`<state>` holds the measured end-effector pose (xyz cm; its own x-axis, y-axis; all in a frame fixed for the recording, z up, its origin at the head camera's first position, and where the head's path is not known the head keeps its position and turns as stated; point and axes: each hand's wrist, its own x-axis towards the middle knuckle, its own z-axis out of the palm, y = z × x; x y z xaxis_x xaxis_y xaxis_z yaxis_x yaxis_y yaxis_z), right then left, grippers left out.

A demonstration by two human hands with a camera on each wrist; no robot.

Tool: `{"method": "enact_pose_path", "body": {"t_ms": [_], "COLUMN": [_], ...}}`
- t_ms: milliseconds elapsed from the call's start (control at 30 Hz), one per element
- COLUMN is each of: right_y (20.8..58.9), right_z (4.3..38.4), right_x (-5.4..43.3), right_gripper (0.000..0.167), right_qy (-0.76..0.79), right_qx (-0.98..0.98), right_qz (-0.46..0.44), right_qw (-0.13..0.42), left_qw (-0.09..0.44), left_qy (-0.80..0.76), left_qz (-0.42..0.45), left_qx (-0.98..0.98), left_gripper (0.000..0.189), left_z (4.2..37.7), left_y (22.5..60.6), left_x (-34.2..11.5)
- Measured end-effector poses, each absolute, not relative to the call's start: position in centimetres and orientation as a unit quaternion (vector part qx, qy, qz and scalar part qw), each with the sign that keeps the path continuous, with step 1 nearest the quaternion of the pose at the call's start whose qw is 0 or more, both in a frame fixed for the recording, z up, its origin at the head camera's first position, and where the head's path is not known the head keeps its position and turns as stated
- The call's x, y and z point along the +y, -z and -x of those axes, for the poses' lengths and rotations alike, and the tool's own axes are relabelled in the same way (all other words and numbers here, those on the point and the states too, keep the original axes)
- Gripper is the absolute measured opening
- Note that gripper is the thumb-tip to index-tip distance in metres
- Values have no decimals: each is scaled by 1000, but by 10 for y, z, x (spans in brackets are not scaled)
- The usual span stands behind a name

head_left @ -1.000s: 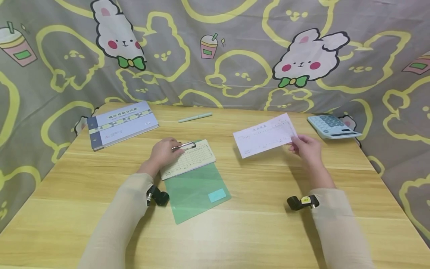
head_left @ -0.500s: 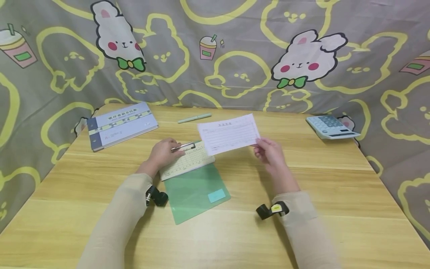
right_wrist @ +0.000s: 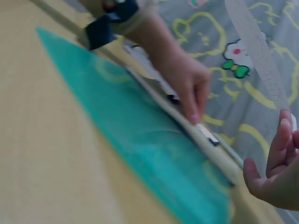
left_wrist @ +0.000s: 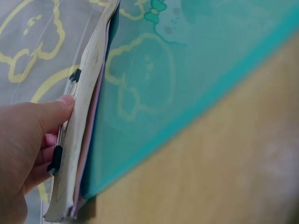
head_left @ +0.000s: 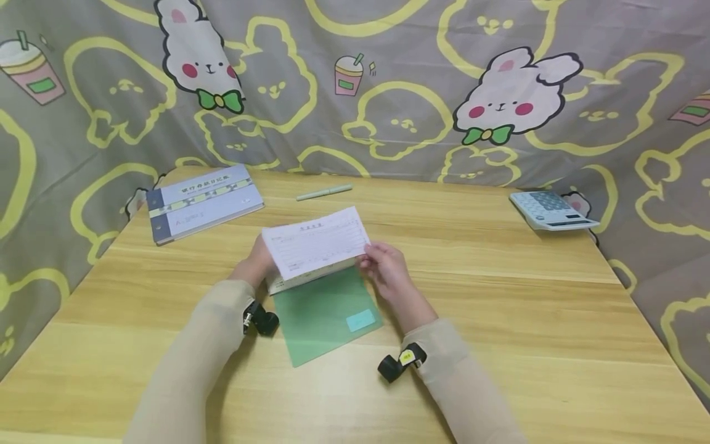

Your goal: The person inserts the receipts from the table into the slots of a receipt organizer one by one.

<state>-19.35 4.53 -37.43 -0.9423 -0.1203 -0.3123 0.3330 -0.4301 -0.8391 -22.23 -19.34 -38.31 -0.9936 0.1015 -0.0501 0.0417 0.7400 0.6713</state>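
My right hand (head_left: 385,266) pinches the right edge of a white printed form (head_left: 316,243) and holds it above a green clip folder (head_left: 327,320). Beneath the form lies a pad of cream gridded slips (left_wrist: 86,107), clipped at the folder's top. In the left wrist view my left hand (left_wrist: 23,149) grips the metal clip (left_wrist: 55,159), thumb on it and fingers curled behind. The raised form hides most of that hand in the head view. A pale blue label (head_left: 360,320) marks the folder's lower right corner.
At the back left lies a blue-and-white account book (head_left: 205,203). A pale green pen (head_left: 324,192) rests behind the folder. Toward the back right stands a light blue calculator (head_left: 549,209). A patterned curtain (head_left: 405,117) hangs along the table's (head_left: 499,296) far edge.
My right hand has carried the form leftward from the right side until it hangs over the clipped slips and left hand. The left hand has stayed at the clip.
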Motion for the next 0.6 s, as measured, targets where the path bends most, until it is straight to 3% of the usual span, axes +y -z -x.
{"method": "enact_pose_path", "body": {"t_ms": [100, 167, 267, 600], "right_y": [383, 389, 396, 399], "right_z": [193, 193, 193, 192], "right_x": [36, 33, 30, 27], "right_gripper": [11, 14, 14, 13], "right_qy": [820, 799, 767, 712], "right_qx": [544, 576, 620, 683], "right_qz": [-102, -106, -110, -115], "right_qw": [146, 139, 122, 115], "left_qw": [12, -42, -85, -66], "left_qy": [-258, -156, -97, -99], "left_qz": [-132, -200, -234, -209], "left_qx": [957, 966, 964, 971], "left_gripper": [24, 19, 13, 19], "left_z": [226, 228, 230, 231], "left_y": [382, 383, 387, 388], "left_x": [-191, -189, -187, -186]}}
